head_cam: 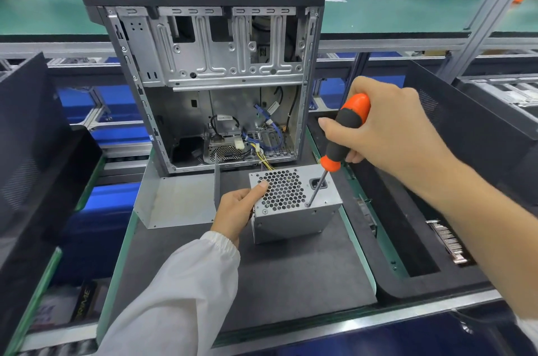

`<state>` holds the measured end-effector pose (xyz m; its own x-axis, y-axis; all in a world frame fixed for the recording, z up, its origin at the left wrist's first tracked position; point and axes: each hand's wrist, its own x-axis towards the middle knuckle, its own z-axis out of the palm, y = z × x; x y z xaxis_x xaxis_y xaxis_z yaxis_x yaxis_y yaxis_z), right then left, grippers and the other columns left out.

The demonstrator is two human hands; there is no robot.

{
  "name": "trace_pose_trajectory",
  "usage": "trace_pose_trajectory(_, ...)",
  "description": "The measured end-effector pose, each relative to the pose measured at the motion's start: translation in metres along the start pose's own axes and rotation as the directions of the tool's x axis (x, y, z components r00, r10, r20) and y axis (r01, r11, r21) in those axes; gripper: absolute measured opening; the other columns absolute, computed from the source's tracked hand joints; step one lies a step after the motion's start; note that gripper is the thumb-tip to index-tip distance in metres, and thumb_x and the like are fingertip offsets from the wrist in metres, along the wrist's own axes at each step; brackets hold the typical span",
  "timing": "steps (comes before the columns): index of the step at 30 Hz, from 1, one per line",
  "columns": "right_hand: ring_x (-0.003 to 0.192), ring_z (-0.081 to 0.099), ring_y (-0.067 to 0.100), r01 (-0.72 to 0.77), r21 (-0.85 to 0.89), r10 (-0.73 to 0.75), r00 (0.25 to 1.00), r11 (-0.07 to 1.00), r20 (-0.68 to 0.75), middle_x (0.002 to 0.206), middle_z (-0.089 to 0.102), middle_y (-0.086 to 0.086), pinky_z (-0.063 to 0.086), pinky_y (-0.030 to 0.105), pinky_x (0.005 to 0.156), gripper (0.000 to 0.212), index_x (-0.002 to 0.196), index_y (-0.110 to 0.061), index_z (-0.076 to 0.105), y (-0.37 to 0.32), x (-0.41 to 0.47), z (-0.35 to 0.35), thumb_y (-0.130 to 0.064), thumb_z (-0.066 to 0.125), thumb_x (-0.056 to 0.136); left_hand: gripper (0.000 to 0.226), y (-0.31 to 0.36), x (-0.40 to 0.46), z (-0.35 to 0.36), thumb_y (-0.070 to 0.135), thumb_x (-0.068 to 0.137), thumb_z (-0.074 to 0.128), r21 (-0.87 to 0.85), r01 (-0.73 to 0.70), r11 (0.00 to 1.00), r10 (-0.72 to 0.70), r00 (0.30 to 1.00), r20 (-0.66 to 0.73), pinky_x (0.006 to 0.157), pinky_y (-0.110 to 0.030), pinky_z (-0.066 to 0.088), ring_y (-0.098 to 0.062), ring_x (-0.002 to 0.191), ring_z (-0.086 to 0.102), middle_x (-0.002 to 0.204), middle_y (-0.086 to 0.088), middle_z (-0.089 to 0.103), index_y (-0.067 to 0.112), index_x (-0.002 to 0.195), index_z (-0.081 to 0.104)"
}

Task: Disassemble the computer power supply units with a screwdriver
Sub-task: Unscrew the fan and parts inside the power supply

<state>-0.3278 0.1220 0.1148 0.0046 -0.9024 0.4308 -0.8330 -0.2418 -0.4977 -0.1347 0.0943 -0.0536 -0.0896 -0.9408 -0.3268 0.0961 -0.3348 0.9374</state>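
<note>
A small grey sheet-metal power supply unit [294, 204] with a honeycomb-perforated top face is seen resting on a dark grey foam work mat [291, 274], just in front of an open silver steel computer case [215, 79] standing upright. The unit's left edge is gripped by the left hand [237, 213], whose white-sleeved forearm reaches in from below; the thumb is laid flat across the perforated grille, while the remaining fingers are curled down the side (only partly visible). An orange-and-black-handled screwdriver [340, 140] is held by the right hand [387, 128], raised above the unit with the wrist bent and the fingers wrapped round the handle. The thin steel shaft is tilted down and to the left, its tip set at a screw near the top face's front right corner. A bent grey sheet-metal cover [177, 201] lies on the mat left of the unit.
</note>
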Motion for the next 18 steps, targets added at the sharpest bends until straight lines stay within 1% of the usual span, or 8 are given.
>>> trace_pose_trajectory(1, 0.051, 0.067, 0.015, -0.012, -0.011, 0.013, 0.999, 1.0, 0.05, 0.062, 0.066, 0.004, 0.053, 0.019, 0.053, 0.037, 0.08, -0.012, 0.048, 0.0001, 0.003, -0.0037, -0.039, 0.072, 0.079, 0.031, 0.0, 0.0001, -0.0001, 0.034, 0.092, 0.065, -0.003, 0.003, 1.0, -0.003, 1.0, 0.002, 0.039, -0.005, 0.034, 0.003, 0.037, 0.049, 0.055, 0.007, 0.066, 0.009, 0.074, 0.071)
trace_pose_trajectory(2, 0.046, 0.066, 0.009, -0.018, -0.013, 0.019, 0.996, 1.0, 0.089, 0.06, 0.066, -0.001, 0.049, 0.012, 0.049, 0.036, 0.079, -0.014, 0.048, -0.0002, 0.0055, -0.0069, -0.039, 0.073, 0.079, 0.031, -0.0001, 0.0004, -0.0004, 0.034, 0.092, 0.065, -0.006, 0.005, 1.0, -0.005, 1.0, 0.005, 0.039, -0.005, 0.034, 0.003, 0.037, 0.049, 0.056, 0.007, 0.067, 0.009, 0.075, 0.071)
trace_pose_trajectory(3, 0.044, 0.065, 0.007, -0.021, -0.005, 0.022, 0.994, 1.0, 0.111, 0.059, 0.066, -0.002, 0.048, 0.012, 0.048, 0.035, 0.08, -0.014, 0.048, 0.0001, 0.0068, -0.0089, -0.039, 0.074, 0.079, 0.031, -0.0003, 0.0004, -0.0007, 0.034, 0.092, 0.064, -0.01, 0.006, 1.0, -0.006, 1.0, 0.009, 0.039, -0.005, 0.034, 0.003, 0.037, 0.049, 0.056, 0.007, 0.067, 0.008, 0.077, 0.072)
trace_pose_trajectory(6, 0.044, 0.065, 0.008, -0.027, 0.034, 0.024, 0.995, 0.999, 0.1, 0.061, 0.067, 0.0, 0.053, 0.021, 0.048, 0.034, 0.081, -0.012, 0.05, 0.0014, 0.0061, -0.0093, -0.036, 0.074, 0.079, 0.032, -0.0008, 0.0005, -0.001, 0.034, 0.092, 0.064, -0.019, 0.003, 1.0, -0.003, 1.0, 0.018, 0.039, -0.005, 0.034, 0.003, 0.036, 0.048, 0.056, 0.006, 0.067, 0.005, 0.081, 0.072)
trace_pose_trajectory(9, 0.045, 0.066, 0.009, -0.025, 0.03, 0.022, 0.997, 0.999, 0.079, 0.061, 0.067, 0.001, 0.055, 0.026, 0.05, 0.032, 0.081, -0.012, 0.05, 0.0029, 0.0056, -0.008, -0.034, 0.073, 0.08, 0.031, -0.0016, 0.0013, -0.001, 0.034, 0.092, 0.065, -0.024, 0.001, 1.0, -0.001, 1.0, 0.012, 0.038, -0.005, 0.034, 0.003, 0.036, 0.048, 0.057, 0.006, 0.067, 0.007, 0.077, 0.071)
trace_pose_trajectory(12, 0.045, 0.065, 0.008, -0.015, 0.014, 0.014, 0.997, 1.0, 0.07, 0.061, 0.067, 0.002, 0.056, 0.026, 0.049, 0.03, 0.081, -0.013, 0.05, 0.0032, 0.0066, -0.0078, -0.033, 0.073, 0.08, 0.031, -0.0015, 0.0024, -0.0011, 0.034, 0.092, 0.065, -0.022, -0.001, 1.0, 0.001, 1.0, 0.014, 0.039, -0.005, 0.034, 0.003, 0.037, 0.048, 0.057, 0.005, 0.068, 0.007, 0.077, 0.071)
trace_pose_trajectory(15, 0.044, 0.065, 0.008, -0.029, 0.023, 0.027, 0.997, 0.999, 0.076, 0.061, 0.066, 0.002, 0.053, 0.021, 0.044, 0.029, 0.08, -0.014, 0.05, 0.0027, 0.0067, -0.0065, -0.032, 0.072, 0.08, 0.032, -0.0015, 0.0029, -0.0009, 0.034, 0.091, 0.065, -0.016, -0.004, 1.0, 0.004, 1.0, 0.012, 0.039, -0.005, 0.033, 0.003, 0.037, 0.048, 0.057, 0.006, 0.067, 0.007, 0.075, 0.07)
trace_pose_trajectory(18, 0.045, 0.065, 0.009, -0.033, -0.002, 0.033, 0.996, 0.999, 0.077, 0.062, 0.066, 0.002, 0.056, 0.025, 0.047, 0.029, 0.081, -0.014, 0.051, 0.0022, 0.0069, -0.0069, -0.034, 0.072, 0.08, 0.033, -0.002, 0.0035, -0.0014, 0.036, 0.091, 0.066, 0.002, -0.008, 1.0, 0.008, 1.0, 0.005, 0.039, -0.006, 0.033, 0.002, 0.037, 0.047, 0.058, 0.005, 0.067, 0.006, 0.076, 0.069)
